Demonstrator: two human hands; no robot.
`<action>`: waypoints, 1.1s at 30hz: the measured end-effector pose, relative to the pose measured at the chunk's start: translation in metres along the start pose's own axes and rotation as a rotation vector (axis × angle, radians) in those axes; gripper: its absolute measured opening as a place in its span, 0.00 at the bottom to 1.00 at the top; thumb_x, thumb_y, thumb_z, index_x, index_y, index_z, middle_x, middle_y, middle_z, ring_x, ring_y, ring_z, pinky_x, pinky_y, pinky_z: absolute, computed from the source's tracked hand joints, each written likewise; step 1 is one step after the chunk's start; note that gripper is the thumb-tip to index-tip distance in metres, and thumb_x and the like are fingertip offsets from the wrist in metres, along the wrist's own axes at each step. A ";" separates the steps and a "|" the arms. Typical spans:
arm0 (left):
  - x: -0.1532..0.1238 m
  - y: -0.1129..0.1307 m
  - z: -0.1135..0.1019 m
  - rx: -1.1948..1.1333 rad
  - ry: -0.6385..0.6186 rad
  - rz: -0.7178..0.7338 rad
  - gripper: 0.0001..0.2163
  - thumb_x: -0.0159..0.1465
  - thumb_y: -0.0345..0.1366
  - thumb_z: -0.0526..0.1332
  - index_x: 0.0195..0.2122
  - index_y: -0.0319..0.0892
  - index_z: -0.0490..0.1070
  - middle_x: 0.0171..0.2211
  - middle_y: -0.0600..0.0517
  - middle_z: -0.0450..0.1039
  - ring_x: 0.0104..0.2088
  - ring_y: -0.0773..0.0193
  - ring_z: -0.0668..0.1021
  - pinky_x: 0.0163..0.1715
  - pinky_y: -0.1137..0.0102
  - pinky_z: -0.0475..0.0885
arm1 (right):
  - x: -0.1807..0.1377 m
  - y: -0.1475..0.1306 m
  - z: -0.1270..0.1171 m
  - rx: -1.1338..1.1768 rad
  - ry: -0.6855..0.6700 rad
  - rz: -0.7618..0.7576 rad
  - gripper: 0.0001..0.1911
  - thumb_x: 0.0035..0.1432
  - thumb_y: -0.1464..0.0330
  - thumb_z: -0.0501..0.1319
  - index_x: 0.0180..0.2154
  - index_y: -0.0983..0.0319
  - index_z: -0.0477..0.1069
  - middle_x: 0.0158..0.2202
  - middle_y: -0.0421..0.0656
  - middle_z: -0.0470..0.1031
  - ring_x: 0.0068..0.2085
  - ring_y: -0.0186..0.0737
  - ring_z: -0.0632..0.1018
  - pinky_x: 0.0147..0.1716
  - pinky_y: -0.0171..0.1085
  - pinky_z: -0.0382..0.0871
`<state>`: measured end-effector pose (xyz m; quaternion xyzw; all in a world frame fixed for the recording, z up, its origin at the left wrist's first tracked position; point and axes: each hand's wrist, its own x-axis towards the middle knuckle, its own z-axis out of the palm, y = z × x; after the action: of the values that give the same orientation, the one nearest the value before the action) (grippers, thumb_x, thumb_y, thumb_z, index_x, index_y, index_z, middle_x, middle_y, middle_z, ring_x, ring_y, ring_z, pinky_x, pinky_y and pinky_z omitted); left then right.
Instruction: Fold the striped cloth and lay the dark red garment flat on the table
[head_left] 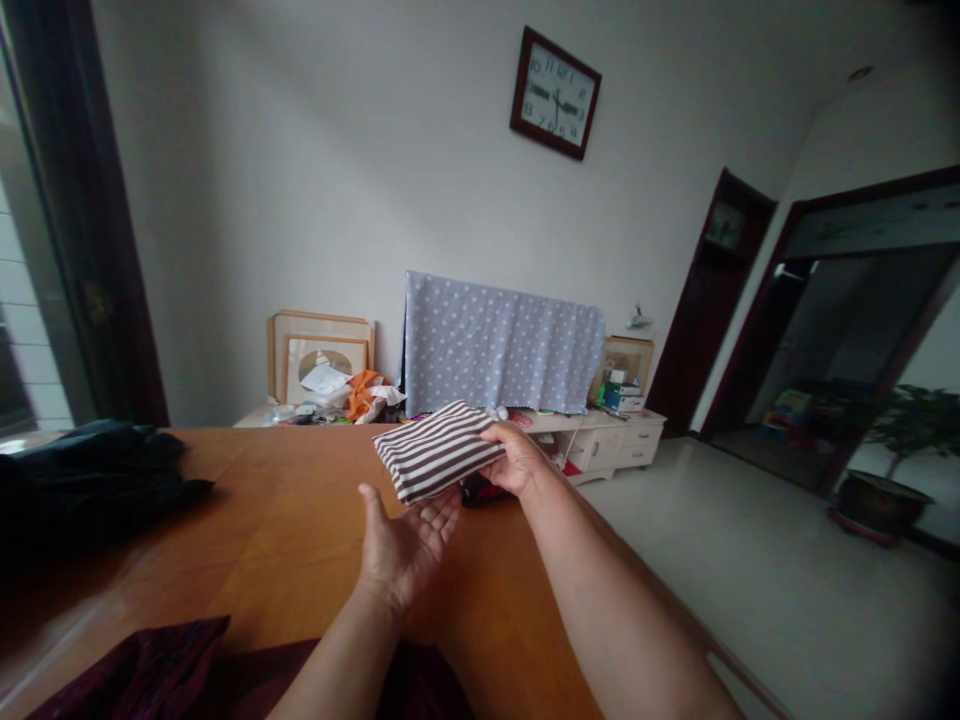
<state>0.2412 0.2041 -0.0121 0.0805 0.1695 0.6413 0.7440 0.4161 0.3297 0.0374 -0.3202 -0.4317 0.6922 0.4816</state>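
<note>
A neatly folded cloth [435, 450] with brown and white stripes is held above the wooden table. My right hand [516, 458] grips its right edge, thumb on top and fingers underneath. Just below the cloth's near edge, my left hand [409, 545] is open with the palm up and thumb spread. Whether its fingertips touch the cloth's underside I cannot tell. Behind my right hand a dark red and black item [484, 492] lies on the table, mostly hidden.
The brown table [285, 520] bears a dark garment pile [97, 485] at left and maroon fabric [142, 670] at the near edge. Beyond stands a white cabinet [637, 440] with a cloth-draped object [502, 340], picture frames [330, 330] and clutter. A potted plant [881, 500] stands on the right.
</note>
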 end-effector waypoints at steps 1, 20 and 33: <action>-0.003 0.002 0.003 -0.036 -0.054 0.051 0.48 0.56 0.72 0.51 0.64 0.35 0.63 0.58 0.30 0.71 0.57 0.41 0.76 0.49 0.54 0.78 | -0.004 0.004 0.004 -0.031 -0.012 0.000 0.12 0.47 0.72 0.64 0.37 0.61 0.70 0.30 0.40 0.77 0.30 0.37 0.77 0.32 0.35 0.75; 0.000 0.016 0.001 0.068 0.229 0.229 0.14 0.63 0.31 0.60 0.49 0.35 0.75 0.33 0.46 0.82 0.27 0.57 0.84 0.25 0.67 0.80 | -0.021 0.034 -0.116 -1.108 0.340 -0.255 0.22 0.41 0.74 0.67 0.41 0.54 0.82 0.55 0.44 0.74 0.56 0.47 0.74 0.59 0.42 0.63; 0.000 0.016 0.001 0.022 0.237 0.242 0.17 0.62 0.31 0.61 0.53 0.37 0.74 0.34 0.47 0.82 0.31 0.58 0.84 0.35 0.65 0.82 | -0.015 0.048 -0.072 -1.274 0.602 -0.273 0.14 0.62 0.55 0.59 0.38 0.54 0.80 0.41 0.47 0.80 0.47 0.50 0.77 0.49 0.44 0.67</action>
<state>0.2262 0.2072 -0.0060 0.0320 0.2521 0.7295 0.6351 0.4640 0.3283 -0.0365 -0.6593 -0.6365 0.1208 0.3815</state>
